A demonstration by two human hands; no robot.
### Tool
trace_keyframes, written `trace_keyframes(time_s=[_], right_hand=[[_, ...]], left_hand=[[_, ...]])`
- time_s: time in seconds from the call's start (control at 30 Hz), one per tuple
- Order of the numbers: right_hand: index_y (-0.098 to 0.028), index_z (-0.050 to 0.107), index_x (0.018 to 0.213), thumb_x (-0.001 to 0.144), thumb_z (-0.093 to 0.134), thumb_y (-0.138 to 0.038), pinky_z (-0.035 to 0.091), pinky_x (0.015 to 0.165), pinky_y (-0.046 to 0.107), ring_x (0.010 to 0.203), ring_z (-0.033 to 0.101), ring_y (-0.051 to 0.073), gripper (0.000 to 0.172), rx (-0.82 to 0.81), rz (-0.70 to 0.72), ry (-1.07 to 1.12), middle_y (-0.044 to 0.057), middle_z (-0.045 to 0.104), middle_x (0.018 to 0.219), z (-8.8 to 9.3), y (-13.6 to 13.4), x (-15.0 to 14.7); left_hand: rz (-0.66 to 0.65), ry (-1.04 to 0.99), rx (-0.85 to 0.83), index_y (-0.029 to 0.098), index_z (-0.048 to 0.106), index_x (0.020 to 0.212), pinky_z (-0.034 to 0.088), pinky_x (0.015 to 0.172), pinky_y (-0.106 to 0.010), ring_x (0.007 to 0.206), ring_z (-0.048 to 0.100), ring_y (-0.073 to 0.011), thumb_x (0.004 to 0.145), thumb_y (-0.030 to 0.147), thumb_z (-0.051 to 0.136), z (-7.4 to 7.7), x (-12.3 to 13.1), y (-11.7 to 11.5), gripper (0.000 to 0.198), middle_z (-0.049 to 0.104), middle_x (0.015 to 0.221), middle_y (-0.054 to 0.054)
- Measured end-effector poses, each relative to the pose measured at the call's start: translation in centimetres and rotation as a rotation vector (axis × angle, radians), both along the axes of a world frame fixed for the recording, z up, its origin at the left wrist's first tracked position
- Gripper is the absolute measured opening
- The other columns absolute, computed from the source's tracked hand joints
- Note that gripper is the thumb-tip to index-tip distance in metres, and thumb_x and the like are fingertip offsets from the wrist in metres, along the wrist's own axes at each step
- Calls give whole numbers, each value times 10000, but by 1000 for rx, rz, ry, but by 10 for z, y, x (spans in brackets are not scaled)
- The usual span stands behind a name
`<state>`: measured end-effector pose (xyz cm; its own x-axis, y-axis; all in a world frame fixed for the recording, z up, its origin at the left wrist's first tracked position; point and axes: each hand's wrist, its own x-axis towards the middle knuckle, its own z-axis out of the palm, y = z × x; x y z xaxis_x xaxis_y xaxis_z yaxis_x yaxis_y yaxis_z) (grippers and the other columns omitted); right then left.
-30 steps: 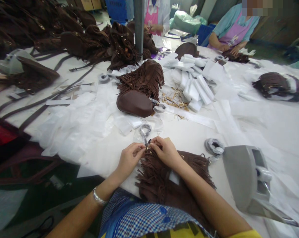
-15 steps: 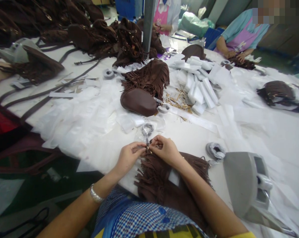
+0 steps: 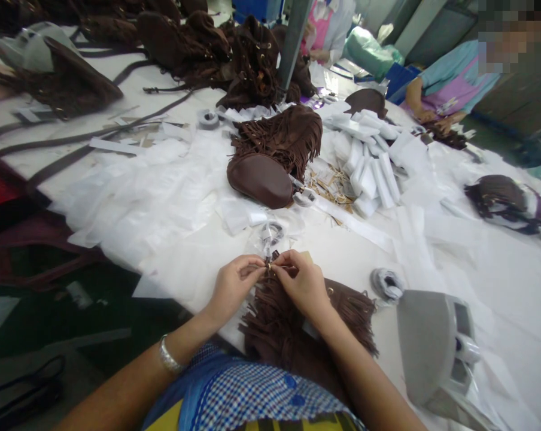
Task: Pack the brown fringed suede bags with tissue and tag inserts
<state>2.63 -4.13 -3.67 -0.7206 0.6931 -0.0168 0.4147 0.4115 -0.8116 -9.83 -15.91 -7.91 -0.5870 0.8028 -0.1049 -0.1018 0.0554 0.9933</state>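
Presently both hands work at the top edge of the fringed brown bag [image 3: 292,326], which lies at the near edge of the table [image 3: 477,269], against the person's lap. Left hand [image 3: 233,286] and right hand [image 3: 301,281] each pinch a metal fitting [image 3: 267,264] between fingertips. Judged unfinished: the fitting is gripped from both sides, not let go. A second fringed bag [image 3: 274,152] lies further out; a heap of brown bags [image 3: 234,54] waits beyond.
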Motion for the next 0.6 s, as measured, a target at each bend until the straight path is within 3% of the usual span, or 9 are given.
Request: trace_keyframes(time_s=[0.17, 0.3, 0.4, 0.6], right_hand=[[-245, 656, 917, 885, 640, -290, 530, 828, 338, 878, 706, 209, 58, -75, 26, 7, 22, 744, 910, 13, -11, 4], [-256, 641, 944, 811, 730, -338, 522, 847, 403, 954, 686, 267, 180, 46, -13, -95, 45, 737, 955, 19, -18, 3], [-252, 631, 936, 809, 718, -323, 521, 840, 396, 931, 685, 257, 169, 48, -5, -108, 40, 730, 928, 15, -17, -1], [-225, 580, 1010, 817, 703, -378, 533, 871, 341, 902, 698, 202, 275, -311, 22, 45, 33, 727, 937, -4, -2, 1]], left_hand=[[87, 12, 41, 164, 720, 902, 581, 889, -297, 960, 700, -188, 833, 282, 697, -2, 7, -7, 139, 705, 1042, -70], [138, 160, 32, 188, 740, 919, 571, 921, -319, 1018, 681, -204, 870, 299, 668, -1, 14, -12, 141, 704, 1076, -75], [154, 253, 15, 210, 750, 944, 567, 945, -342, 1044, 676, -214, 890, 301, 645, -2, 19, -14, 149, 710, 1099, -75], [162, 282, 38, 226, 762, 966, 558, 978, -363, 1062, 684, -212, 883, 245, 648, -3, 20, -10, 143, 732, 1116, -59]])
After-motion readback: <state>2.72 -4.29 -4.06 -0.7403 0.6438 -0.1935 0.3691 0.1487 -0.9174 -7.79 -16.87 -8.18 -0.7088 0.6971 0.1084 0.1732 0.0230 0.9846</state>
